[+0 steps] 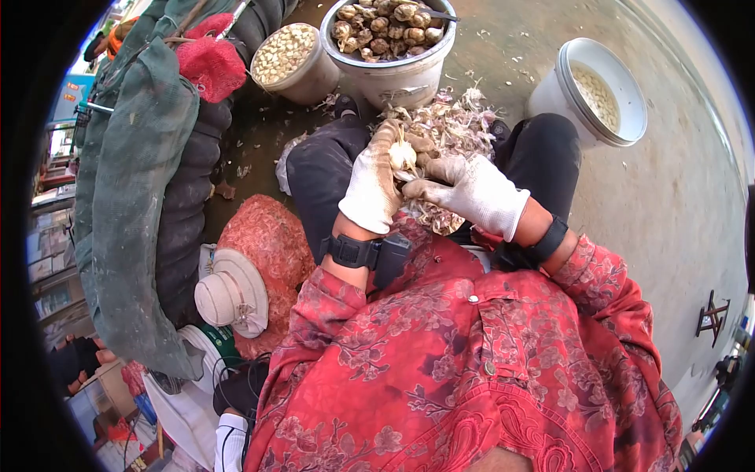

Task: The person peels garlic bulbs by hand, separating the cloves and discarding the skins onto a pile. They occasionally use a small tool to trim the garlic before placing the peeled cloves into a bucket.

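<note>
A pale garlic bulb [403, 155] with a dry stem sits in my left hand [373, 182], whose gloved fingers are wrapped round it. From the other side, my right hand [473, 191] bends its thumb and fingers in against the bulb's lower edge. Both hands wear white knitted gloves with brown, soiled fingers. Loose garlic skins [456, 126] lie heaped beyond and below the hands, between the knees. What the right fingertips pinch is partly hidden.
Beyond the knees stands a bucket [385, 82] heaped with unpeeled garlic bulbs, a knife-like blade at its rim. Peeled cloves fill a tub [314, 82] on the left and partly fill a white bucket [560, 94] on the right. A red mesh sack [263, 224] and straw hat [224, 293] lie left.
</note>
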Motion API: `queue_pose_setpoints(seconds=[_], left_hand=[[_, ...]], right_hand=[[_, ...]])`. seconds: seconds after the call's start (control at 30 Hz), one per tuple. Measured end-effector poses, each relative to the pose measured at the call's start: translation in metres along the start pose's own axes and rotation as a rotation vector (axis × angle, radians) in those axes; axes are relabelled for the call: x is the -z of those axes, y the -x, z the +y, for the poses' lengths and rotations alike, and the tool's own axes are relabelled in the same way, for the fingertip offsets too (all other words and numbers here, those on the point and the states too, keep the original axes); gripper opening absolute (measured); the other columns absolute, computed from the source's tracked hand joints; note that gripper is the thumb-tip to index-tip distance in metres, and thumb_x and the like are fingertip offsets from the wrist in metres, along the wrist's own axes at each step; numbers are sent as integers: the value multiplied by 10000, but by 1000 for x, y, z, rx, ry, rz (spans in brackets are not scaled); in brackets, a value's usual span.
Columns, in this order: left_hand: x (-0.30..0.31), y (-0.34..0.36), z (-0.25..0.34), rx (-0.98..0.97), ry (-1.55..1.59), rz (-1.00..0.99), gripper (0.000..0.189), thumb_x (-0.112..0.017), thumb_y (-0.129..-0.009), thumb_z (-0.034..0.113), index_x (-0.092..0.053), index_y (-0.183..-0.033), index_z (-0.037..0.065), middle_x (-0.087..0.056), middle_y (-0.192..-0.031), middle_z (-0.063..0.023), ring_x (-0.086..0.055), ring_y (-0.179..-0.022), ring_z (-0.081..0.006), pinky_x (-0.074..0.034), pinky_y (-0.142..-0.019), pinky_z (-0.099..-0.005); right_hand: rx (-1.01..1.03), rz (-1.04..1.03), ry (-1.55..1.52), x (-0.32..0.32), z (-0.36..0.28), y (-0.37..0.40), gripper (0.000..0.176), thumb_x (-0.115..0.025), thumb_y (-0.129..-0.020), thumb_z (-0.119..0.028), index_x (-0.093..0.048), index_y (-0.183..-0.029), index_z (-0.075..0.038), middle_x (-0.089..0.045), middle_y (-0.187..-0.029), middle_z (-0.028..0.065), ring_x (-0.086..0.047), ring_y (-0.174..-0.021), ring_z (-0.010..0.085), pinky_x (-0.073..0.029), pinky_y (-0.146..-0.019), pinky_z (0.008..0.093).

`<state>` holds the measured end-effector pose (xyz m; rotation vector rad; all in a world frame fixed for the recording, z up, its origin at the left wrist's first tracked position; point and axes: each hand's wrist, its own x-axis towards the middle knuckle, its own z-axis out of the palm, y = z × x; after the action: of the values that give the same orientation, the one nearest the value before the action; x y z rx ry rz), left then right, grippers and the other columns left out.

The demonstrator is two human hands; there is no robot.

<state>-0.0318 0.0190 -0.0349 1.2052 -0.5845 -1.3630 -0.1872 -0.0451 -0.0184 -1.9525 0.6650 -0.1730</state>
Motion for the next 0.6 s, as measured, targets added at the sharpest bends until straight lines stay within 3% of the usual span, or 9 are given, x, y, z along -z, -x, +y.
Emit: queue_pose_setpoints(seconds=[0.03, 0.07, 0.1, 0.17, 0.2, 0.27, 0.4, 0.47, 0.6], left_hand=[[1, -5, 1, 81, 146, 44, 437, -397, -1000, 413, -592, -993, 22, -657, -902, -88, -613, -777, -160, -516, -672, -269], [2, -7, 1, 160, 291, 91, 451, -394, -999, 418, -607, -950, 24, -654, -860, -80, -609, -744, -153, -508, -647, -257], [4, -6, 1, 160, 290, 94, 451, -394, -999, 418, -607, -950, 24, -654, -860, -80, -609, -744, -153, -508, -647, -257], [9, -5, -1, 130, 258, 77, 475, -386, -999, 424, -624, -890, 28, -638, -792, -61, -599, -685, -138, -489, -605, -241], [13, -6, -1, 152, 292, 35, 396, -397, -991, 418, -586, -1040, 73, -646, -886, -51, -596, -740, -138, -484, -638, -259], [13, -4, -3, 106, 181, 31, 391, -397, -991, 414, -581, -1044, 73, -643, -884, -47, -591, -747, -132, -476, -659, -253], [2, 3, 2, 13, 115, 52, 381, -407, -984, 411, -579, -1004, 72, -629, -881, -30, -571, -763, -107, -454, -696, -238], [1, 4, 2, -30, 88, 52, 361, -425, -977, 401, -579, -970, 75, -614, -865, -17, -558, -750, -99, -446, -683, -234], [1, 5, -1, -92, 40, 22, 300, -477, -959, 368, -573, -897, 90, -563, -819, 18, -515, -713, -73, -421, -643, -225]], right_hand=[[25, 62, -184, -1, 3, 0, 349, -621, -889, -388, -675, -1076, -97, -697, -919, 110, -668, -835, 221, -507, -761, 324], [-102, 21, -380, 1, 5, 0, 362, -626, -899, -338, -650, -1140, -68, -708, -939, 62, -633, -833, 111, -499, -776, 283], [-173, -2, -352, 6, 3, -2, 369, -582, -927, -318, -627, -1182, -55, -698, -932, 40, -588, -831, 72, -493, -776, 264], [-169, 38, -309, 14, -8, 0, 375, -539, -950, -307, -599, -1229, -63, -691, -947, 56, -589, -840, 81, -488, -794, 267], [-170, 37, -309, 12, -5, 0, 375, -539, -950, -307, -599, -1229, -63, -691, -947, 56, -589, -840, 81, -488, -794, 267], [-63, 54, -514, 5, 4, -2, 387, -502, -966, -311, -579, -1254, -65, -691, -988, 82, -608, -872, 110, -482, -818, 284], [-67, 60, -395, 6, 0, 0, 398, -495, -965, -326, -574, -1258, -69, -687, -1018, 117, -627, -905, 154, -476, -844, 303], [-38, 75, -367, 2, 3, -1, 373, -518, -976, -290, -583, -1229, -23, -636, -944, -27, -534, -832, 70, -459, -759, 247], [-69, 43, -237, 6, -2, 0, 364, -507, -978, -297, -586, -1219, -36, -653, -905, 20, -558, -811, 85, -470, -753, 259]])
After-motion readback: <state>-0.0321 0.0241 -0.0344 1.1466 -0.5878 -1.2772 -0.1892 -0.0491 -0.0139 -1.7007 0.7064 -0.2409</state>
